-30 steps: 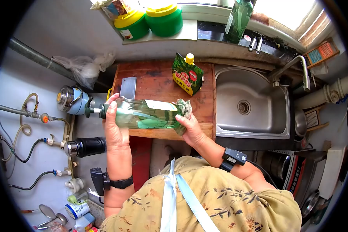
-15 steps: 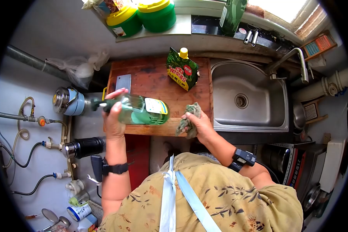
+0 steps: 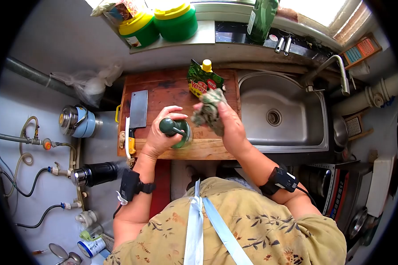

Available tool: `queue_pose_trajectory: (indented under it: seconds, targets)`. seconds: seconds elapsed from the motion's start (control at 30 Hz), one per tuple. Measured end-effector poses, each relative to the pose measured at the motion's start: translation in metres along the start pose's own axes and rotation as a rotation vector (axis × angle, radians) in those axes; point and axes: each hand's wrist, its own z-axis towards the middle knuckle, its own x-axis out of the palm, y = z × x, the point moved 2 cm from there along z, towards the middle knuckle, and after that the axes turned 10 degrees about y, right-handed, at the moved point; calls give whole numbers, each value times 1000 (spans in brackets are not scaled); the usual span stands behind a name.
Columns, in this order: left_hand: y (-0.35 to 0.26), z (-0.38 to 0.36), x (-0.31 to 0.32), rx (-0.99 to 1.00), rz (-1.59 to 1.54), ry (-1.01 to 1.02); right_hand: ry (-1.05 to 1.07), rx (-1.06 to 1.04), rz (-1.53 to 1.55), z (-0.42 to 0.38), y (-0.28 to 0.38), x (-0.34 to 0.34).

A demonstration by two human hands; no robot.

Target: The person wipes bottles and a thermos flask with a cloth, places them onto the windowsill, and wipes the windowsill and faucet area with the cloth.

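Note:
My left hand [image 3: 160, 132] is wrapped round a green pump bottle [image 3: 179, 134], which stands upright near the front of the wooden board [image 3: 163, 90], its dark pump on top. A crumpled green-grey cloth [image 3: 210, 112] is in my right hand [image 3: 231, 126], raised just right of the bottle. Behind the cloth, a green pouch with a yellow cap [image 3: 200, 79] stands on the board, partly hidden. At the board's left lie a cleaver [image 3: 139, 108] and a knife with a white handle [image 3: 128, 137].
A steel sink [image 3: 281, 110] with a tap [image 3: 340, 73] adjoins the board on the right. Two green tubs with yellow lids [image 3: 176, 23] and a green bottle [image 3: 262, 22] stand on the back ledge. To the left are a blue flask [image 3: 83, 121] and a black cylinder [image 3: 99, 172].
The bottle has gone from tilted on its side to upright, with my left hand moving right. My right hand has lifted the cloth up and back, in front of the pouch. The cleaver is now uncovered.

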Motion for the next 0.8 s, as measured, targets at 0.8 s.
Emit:
queue_pose_trajectory:
  seconds: [0.8]
  targets:
    - [13,-13,13,-249,-55,-162,154,-11,-814,91,-28,31]
